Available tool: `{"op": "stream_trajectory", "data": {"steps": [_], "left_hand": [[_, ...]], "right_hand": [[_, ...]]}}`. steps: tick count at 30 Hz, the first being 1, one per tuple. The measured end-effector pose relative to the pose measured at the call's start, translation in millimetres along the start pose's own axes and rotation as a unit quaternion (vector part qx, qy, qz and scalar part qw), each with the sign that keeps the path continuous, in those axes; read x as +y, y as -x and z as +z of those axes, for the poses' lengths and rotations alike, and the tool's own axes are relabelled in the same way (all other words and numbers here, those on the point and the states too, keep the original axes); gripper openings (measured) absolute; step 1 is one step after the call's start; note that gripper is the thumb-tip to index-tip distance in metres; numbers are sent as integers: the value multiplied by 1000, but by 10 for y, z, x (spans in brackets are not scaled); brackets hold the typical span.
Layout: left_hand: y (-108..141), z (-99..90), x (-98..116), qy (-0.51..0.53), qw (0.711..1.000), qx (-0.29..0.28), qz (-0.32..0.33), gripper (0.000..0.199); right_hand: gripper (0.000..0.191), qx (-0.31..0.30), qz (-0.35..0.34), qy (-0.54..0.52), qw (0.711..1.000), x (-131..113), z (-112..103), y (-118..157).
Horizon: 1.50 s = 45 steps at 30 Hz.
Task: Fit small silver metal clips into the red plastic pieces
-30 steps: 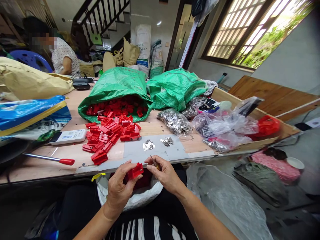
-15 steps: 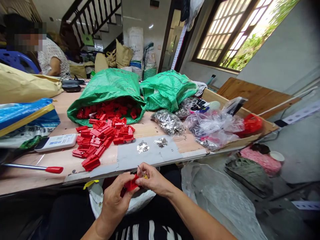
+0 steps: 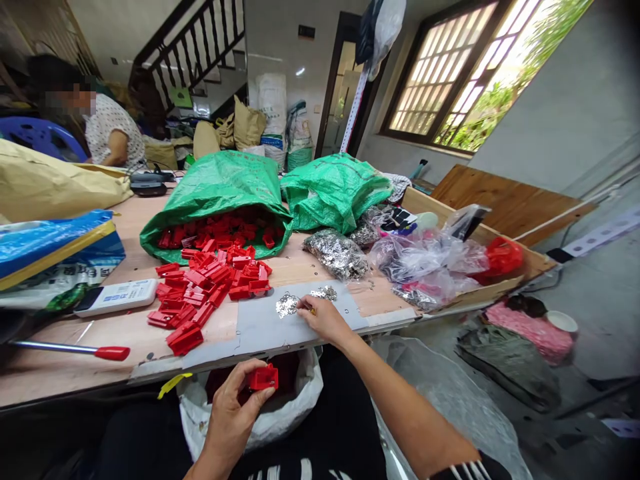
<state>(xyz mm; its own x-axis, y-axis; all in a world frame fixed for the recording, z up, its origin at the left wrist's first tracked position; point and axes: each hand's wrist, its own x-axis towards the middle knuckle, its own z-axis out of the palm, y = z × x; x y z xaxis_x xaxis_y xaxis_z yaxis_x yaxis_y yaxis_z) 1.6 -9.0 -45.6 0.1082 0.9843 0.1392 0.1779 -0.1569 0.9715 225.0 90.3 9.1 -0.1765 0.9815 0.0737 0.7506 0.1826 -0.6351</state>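
My left hand (image 3: pixel 240 397) grips a small red plastic part (image 3: pixel 263 378) between thumb and fingers, above an open white sack (image 3: pixel 313 397) with red parts inside. My right hand (image 3: pixel 323 319) is closed around a small yellow-handled tool (image 3: pixel 313 311), mostly hidden by the fingers. Its thin tip is over the edge of a pile of small silvery metal pieces (image 3: pixel 286 305). A second silvery pile (image 3: pixel 325 292) lies just behind that hand. Both piles rest on a grey sheet (image 3: pixel 260 330) at the table's front edge.
Loose red parts (image 3: pixel 197 290) spill from a green woven sack (image 3: pixel 220 183). Right of them lie a bag of metal pieces (image 3: pixel 337 253) and a wooden tray (image 3: pixel 535 263) of plastic bags. At left are a red-tipped lever (image 3: pixel 113 353) and a white device (image 3: pixel 117 298). Another person (image 3: pixel 113 130) sits back left.
My right hand has moved from the red part up to the metal pieces, carrying the yellow-handled tool. My left hand keeps the red part and has lowered slightly. The view has shifted a little.
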Motion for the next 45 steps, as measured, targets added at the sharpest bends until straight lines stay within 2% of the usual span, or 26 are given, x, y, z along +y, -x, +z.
{"op": "stream_trajectory", "data": {"steps": [2,6,16,24,32,41,45], "left_hand": [[6,-2,-21,-7,1000,-14,-1,28],[11,-1,-38,-20,1000,-21,0,27],[18,0,-18,-29,999,-27,-3,26],[-8,-20,83,-10,1000,-15,-20,26],[-21,62,92,58,996,65,-17,29],[-74,-17,131,93,992,34,-71,31],[-90,2,166,108,988,72,-81,32]], "right_hand": [[11,-3,0,45,999,39,-29,-118],[13,-15,-5,92,996,25,50,-253],[7,-64,4,149,987,-60,105,-385],[5,-37,0,95,995,-32,34,-350],[17,-9,-15,-6,1000,94,16,-192],[22,-5,-30,-63,998,183,39,-62],[20,-8,-38,-62,997,173,29,-39]]}}
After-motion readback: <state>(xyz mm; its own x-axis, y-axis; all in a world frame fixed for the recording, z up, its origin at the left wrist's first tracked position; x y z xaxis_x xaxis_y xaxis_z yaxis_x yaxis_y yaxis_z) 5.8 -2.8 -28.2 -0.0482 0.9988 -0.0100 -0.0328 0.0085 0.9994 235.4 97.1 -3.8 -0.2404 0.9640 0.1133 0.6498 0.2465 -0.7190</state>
